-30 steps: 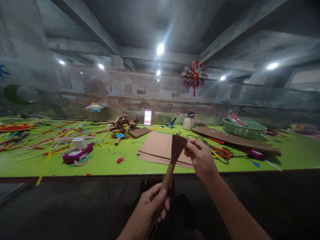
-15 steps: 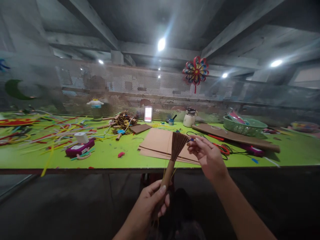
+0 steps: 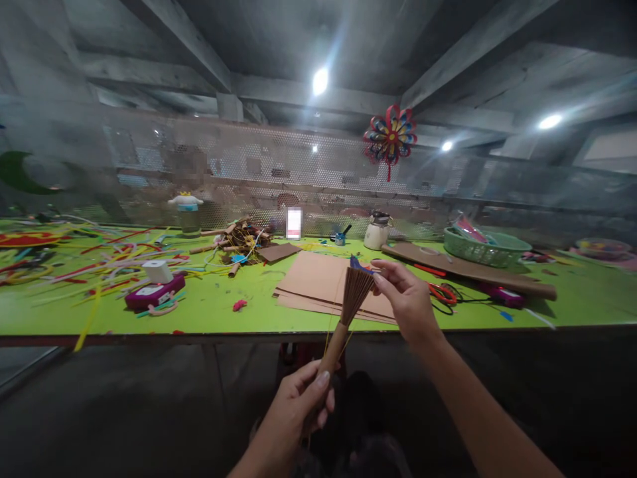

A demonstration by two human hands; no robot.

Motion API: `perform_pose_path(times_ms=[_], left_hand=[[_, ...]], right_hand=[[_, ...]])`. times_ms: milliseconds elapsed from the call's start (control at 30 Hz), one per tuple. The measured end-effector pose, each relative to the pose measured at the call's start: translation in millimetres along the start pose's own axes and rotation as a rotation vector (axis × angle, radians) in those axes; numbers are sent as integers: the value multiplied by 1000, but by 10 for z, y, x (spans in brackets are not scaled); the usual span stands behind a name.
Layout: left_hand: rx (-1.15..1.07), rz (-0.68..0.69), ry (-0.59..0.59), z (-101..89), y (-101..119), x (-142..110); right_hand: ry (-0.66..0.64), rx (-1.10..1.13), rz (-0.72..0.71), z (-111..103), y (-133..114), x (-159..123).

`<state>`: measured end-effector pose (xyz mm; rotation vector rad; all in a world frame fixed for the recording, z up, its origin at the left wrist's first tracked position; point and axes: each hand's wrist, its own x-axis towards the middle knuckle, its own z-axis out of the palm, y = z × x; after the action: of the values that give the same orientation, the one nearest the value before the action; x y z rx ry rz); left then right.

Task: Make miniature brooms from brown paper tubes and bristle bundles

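A pleated brown paper fan (image 3: 354, 293) with a rolled paper handle (image 3: 333, 348) leans slightly right in front of the table edge. My left hand (image 3: 304, 400) is wrapped round the handle's lower part. At the top right of the pleats, the thumb and fingers of my right hand (image 3: 409, 300) pinch the fan's edge. Blue and a bit of orange show behind the top of the pleats. Thin yellow strings hang along the handle. Behind the fan, flat sheets of brown paper (image 3: 309, 282) lie stacked on the table.
The green table (image 3: 199, 317) carries loose colored strips (image 3: 64, 272) and a purple box with a white plug (image 3: 155, 291) at left. A heap of brown rolls (image 3: 243, 238), a pale jug (image 3: 377, 231), a long brown sheet (image 3: 478, 273) and a green basket (image 3: 485, 244) stand farther back.
My right hand has moved slightly left, closing on the fan's upper right edge. The pleats have turned a little, and blue now shows behind their top. The left hand keeps its hold.
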<state>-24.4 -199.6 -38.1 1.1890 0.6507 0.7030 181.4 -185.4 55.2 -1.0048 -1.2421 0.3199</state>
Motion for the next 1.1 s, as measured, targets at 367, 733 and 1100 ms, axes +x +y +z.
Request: perform_pose_path(times_ms=[367, 733, 1100], left_hand=[[-94, 40, 77, -82, 55, -13], [-447, 167, 22, -144, 506, 404], [-291, 224, 71, -273, 838, 864]], right_hand=[[83, -3, 61, -89, 64, -96], [-371, 289, 401, 564, 346, -767], [-463, 585, 762, 817, 529, -899]])
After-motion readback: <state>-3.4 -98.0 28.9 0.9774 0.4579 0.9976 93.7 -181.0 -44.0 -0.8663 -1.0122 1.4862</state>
